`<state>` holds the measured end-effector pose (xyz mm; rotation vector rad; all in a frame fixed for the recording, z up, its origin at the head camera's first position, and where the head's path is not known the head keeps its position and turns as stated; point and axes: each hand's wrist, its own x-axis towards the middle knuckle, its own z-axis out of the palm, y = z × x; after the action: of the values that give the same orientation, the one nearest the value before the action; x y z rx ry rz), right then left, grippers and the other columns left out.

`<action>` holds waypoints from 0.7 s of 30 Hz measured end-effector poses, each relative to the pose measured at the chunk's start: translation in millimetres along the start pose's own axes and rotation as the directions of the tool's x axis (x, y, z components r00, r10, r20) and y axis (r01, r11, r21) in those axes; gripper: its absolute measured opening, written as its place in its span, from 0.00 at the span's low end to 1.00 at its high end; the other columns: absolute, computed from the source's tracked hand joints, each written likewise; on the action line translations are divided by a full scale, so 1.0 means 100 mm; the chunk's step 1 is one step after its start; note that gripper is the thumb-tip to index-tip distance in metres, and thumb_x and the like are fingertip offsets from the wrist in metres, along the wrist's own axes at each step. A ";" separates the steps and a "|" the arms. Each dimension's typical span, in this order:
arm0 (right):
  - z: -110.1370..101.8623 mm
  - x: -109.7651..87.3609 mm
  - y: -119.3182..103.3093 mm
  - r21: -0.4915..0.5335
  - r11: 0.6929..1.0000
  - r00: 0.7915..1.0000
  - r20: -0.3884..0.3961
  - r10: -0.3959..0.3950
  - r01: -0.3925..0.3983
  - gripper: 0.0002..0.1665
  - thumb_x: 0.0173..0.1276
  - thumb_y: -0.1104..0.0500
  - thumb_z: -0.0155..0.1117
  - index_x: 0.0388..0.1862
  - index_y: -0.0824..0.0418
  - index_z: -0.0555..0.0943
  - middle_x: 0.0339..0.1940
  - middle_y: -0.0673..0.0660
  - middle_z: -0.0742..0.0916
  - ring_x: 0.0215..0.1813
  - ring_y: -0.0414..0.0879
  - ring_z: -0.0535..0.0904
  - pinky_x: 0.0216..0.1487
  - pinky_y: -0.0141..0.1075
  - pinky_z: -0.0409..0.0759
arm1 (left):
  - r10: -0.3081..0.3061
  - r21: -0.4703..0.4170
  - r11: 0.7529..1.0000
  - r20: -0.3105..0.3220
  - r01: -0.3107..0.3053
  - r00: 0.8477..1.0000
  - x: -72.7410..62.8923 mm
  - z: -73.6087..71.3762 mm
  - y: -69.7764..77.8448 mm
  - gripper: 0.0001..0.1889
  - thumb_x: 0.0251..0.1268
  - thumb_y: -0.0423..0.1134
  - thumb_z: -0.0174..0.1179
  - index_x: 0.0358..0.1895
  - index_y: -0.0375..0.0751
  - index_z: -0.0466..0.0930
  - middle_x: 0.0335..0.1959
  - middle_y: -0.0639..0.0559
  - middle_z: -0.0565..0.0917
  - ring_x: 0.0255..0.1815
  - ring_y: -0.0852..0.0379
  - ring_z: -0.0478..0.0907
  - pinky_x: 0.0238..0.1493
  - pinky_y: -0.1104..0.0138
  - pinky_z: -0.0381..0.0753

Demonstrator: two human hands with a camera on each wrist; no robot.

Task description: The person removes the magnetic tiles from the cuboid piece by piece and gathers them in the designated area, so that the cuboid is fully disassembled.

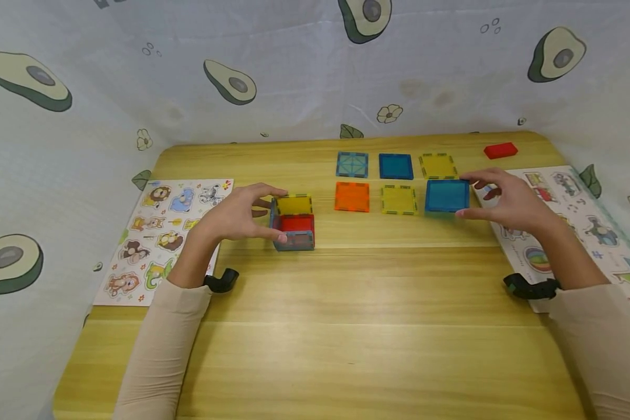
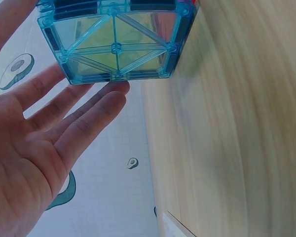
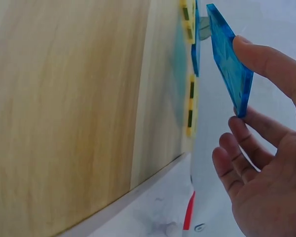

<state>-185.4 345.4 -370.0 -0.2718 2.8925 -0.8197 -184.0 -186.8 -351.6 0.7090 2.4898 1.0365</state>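
My left hand (image 1: 236,213) holds a small open-topped box of magnetic tiles (image 1: 294,240), thumb at its front and index finger at its back. Yellow, red and pale blue sides show. In the left wrist view, a clear blue tile (image 2: 116,48) with crossing ribs forms the side facing the palm, and the fingers (image 2: 89,121) reach past its edge. My right hand (image 1: 514,201) pinches a dark blue square magnetic tile (image 1: 447,195) by its edges between thumb and index finger. The right wrist view shows this blue tile (image 3: 230,61) raised off the table, other fingers loosely bent.
Behind the box lie an orange tile (image 1: 352,196), a yellow tile (image 1: 399,199), a ribbed pale blue tile (image 1: 352,165), a blue tile (image 1: 396,167) and another yellow tile (image 1: 438,165). A red block (image 1: 501,150) sits back right. Sticker sheets (image 1: 136,245) flank the wooden table (image 1: 346,350).
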 end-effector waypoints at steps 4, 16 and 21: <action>0.00 0.06 0.06 -0.035 0.999 0.999 0.052 0.015 -0.014 0.52 0.58 0.44 0.81 0.77 0.58 0.68 0.72 0.69 0.72 0.64 0.67 0.68 0.58 0.50 0.74 | 0.002 0.000 1.000 -0.007 -0.002 1.000 0.01 0.01 -0.02 0.47 0.51 0.50 0.82 0.75 0.45 0.70 0.76 0.45 0.70 0.69 0.38 0.78 0.69 0.50 0.77; -0.01 0.20 0.17 -0.142 0.990 0.981 0.194 0.024 0.003 0.52 0.63 0.45 0.77 0.78 0.67 0.65 0.74 0.77 0.64 0.69 0.73 0.61 0.67 0.71 0.65 | -0.011 -0.001 1.000 -0.018 0.011 1.000 0.01 0.03 -0.03 0.47 0.50 0.50 0.82 0.75 0.48 0.70 0.75 0.47 0.71 0.68 0.40 0.78 0.69 0.50 0.77; 0.00 0.24 0.17 -0.194 0.980 0.975 0.223 0.008 0.037 0.52 0.62 0.46 0.77 0.77 0.69 0.67 0.73 0.78 0.64 0.72 0.75 0.57 0.70 0.73 0.58 | -0.012 -0.001 1.000 -0.028 0.012 1.000 0.01 0.03 -0.03 0.46 0.50 0.50 0.82 0.74 0.48 0.71 0.75 0.48 0.71 0.68 0.40 0.79 0.68 0.51 0.77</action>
<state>-211.6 354.5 -380.5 -0.3790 2.7610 -0.4687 -184.5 -186.5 -356.3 0.6827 2.5141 1.0498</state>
